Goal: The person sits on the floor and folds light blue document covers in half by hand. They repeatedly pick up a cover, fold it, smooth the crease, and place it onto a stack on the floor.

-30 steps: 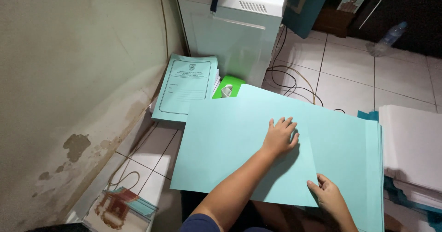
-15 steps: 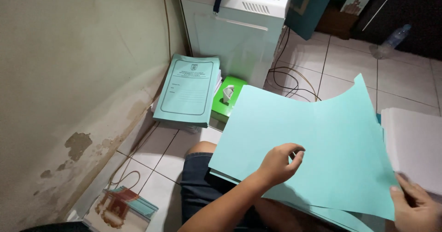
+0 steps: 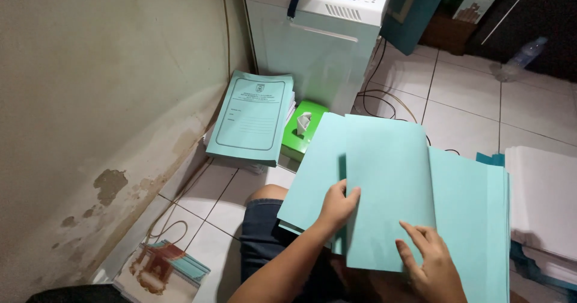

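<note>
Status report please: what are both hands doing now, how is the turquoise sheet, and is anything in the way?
Left hand grips folded turquoise sheet at its left edge. Right hand flat on it. Sheet on turquoise stack. Nothing in the way.

Matt teal card sheet (image 3: 387, 189); glossy floor tiles (image 3: 457, 107); stained wall (image 3: 102, 98).

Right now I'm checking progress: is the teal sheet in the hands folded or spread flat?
Folded: the teal sheet is doubled over, left hand pinching its edge.
</note>
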